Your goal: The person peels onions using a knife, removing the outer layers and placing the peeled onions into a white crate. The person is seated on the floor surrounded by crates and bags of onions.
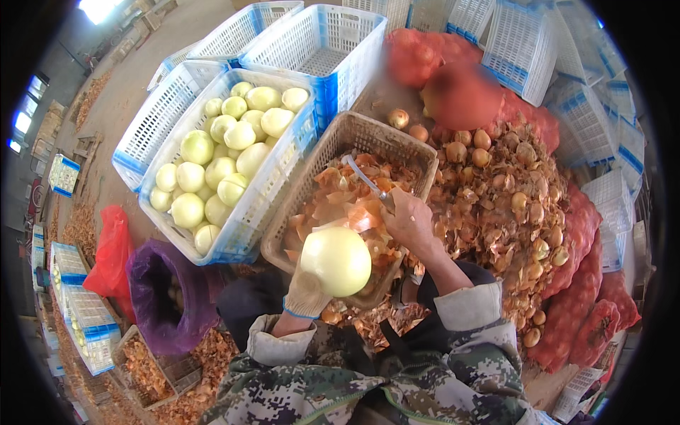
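A large, pale onion [338,261] with a smooth bare surface sits in my left hand [307,295], which wears a knitted glove with a blue cuff edge. My bare right hand [408,217] grips the handle of a small knife [366,178]; its curved blade points up and left, away from the onion. Both hands are over a dirty brown plastic crate [348,121] holding loose onion skins [332,199]. A strip of orange skin [365,214] lies between the onion and the right hand; whether it is attached cannot be made out.
To the left, a white-and-blue crate [255,223] holds several peeled onions [219,170]. Other crates [342,79] stand behind it. Unpeeled onions and skins form a pile [489,196] at right, beside red mesh sacks [571,313]. An open purple mesh sack [159,297] stands at lower left.
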Demonstrator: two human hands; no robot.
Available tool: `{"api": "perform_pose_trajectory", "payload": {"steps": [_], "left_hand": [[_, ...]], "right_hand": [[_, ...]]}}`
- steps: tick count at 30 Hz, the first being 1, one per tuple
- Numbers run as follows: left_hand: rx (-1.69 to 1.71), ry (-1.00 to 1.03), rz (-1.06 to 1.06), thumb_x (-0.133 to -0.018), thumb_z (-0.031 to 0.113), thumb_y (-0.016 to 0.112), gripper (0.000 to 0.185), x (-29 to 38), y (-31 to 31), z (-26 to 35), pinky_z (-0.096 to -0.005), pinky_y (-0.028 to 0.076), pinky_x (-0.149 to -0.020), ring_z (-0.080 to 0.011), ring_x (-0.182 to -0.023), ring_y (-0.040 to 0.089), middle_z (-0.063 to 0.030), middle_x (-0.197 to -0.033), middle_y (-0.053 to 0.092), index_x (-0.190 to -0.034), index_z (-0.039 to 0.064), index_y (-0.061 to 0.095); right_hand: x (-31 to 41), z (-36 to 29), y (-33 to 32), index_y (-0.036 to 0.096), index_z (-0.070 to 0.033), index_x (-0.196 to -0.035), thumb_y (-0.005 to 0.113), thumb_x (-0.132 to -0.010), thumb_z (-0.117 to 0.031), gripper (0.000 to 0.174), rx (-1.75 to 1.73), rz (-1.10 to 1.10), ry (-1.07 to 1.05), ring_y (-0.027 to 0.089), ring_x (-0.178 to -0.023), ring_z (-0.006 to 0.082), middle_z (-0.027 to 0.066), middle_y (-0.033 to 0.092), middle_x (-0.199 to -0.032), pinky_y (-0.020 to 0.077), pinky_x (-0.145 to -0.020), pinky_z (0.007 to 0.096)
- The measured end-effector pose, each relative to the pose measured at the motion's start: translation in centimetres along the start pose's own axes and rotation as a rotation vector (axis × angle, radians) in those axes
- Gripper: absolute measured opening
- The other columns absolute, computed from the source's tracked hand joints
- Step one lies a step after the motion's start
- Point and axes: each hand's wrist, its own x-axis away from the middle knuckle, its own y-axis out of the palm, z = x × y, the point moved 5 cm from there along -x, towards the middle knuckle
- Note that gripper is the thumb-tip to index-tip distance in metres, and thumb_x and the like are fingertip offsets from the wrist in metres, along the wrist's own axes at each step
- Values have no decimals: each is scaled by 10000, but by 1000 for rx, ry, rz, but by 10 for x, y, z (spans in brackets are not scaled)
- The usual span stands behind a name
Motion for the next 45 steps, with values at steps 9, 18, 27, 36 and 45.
{"api": "perform_pose_trajectory", "payload": {"steps": [9,18,27,36,45], "left_hand": [[-91,117,68,-806,310,801,844,0,-13,6,-443,492,-1018,-285,-1257,523,-110,-1423,471,-1464,45,344],[-302,184,168,-983,283,562,604,-23,7,22,-407,477,-1027,-257,-1250,535,-129,-1391,507,-1472,8,338],[-255,23,149,-841,272,761,749,-23,2,13,-385,501,-1003,-262,-1226,548,-110,-1368,513,-1428,21,369],[-443,46,292,-636,-33,778,819,-20,-5,3,-384,552,-918,-261,-1081,640,-136,-1216,627,-1384,-15,445],[-258,148,286,-598,39,862,873,-17,-9,21,-399,547,-946,-261,-1099,631,-141,-1232,618,-1369,-28,457]], "right_hand": [[36,-13,27,694,-40,-843,561,-934,-585,569,-1011,-612,353,479,-505,73,-13,580,-620,353,-455,253],[42,-22,29,595,23,-1215,683,-862,-552,680,-1373,-570,314,608,-876,126,65,651,-1014,500,-734,279],[35,-43,3,555,17,-1289,839,-787,-228,627,-874,-389,50,604,-968,122,80,680,-1085,506,-858,309],[20,-43,1,591,8,-826,725,-816,-125,189,-581,-7,91,507,-616,82,28,560,-663,438,-552,299],[2,-27,-28,646,-66,-1002,663,-888,-277,241,-232,-194,50,663,-711,366,162,669,-808,517,-642,422]]}}
